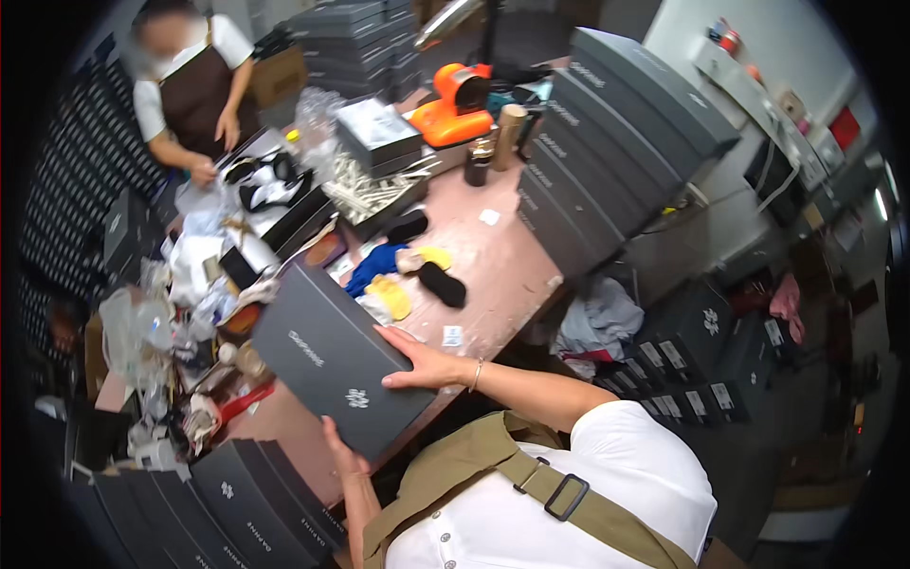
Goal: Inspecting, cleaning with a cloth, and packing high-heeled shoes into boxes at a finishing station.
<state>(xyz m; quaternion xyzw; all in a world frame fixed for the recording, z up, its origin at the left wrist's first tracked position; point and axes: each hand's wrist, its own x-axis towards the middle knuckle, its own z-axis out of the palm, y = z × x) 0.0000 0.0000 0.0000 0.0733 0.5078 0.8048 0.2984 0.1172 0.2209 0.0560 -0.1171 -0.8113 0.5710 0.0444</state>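
Note:
A dark grey shoebox (332,356) with its lid on is held over the pink table, tilted in the picture. My right hand (422,362) grips its right side, thumb and a finger lying on the lid. At the box's near left edge, my left hand (343,453) supports it; part of those fingers is hidden. Just beyond the box lie black pads (442,284), a blue cloth (377,268) and yellow pieces (389,298).
Grey shoeboxes stand in a tall stack (607,142) at the right and another stack (237,512) at the lower left. An orange tape dispenser (453,109) sits at the back. Plastic bags (137,327) clutter the left. Across the table, a person in an apron (204,90) handles an open box.

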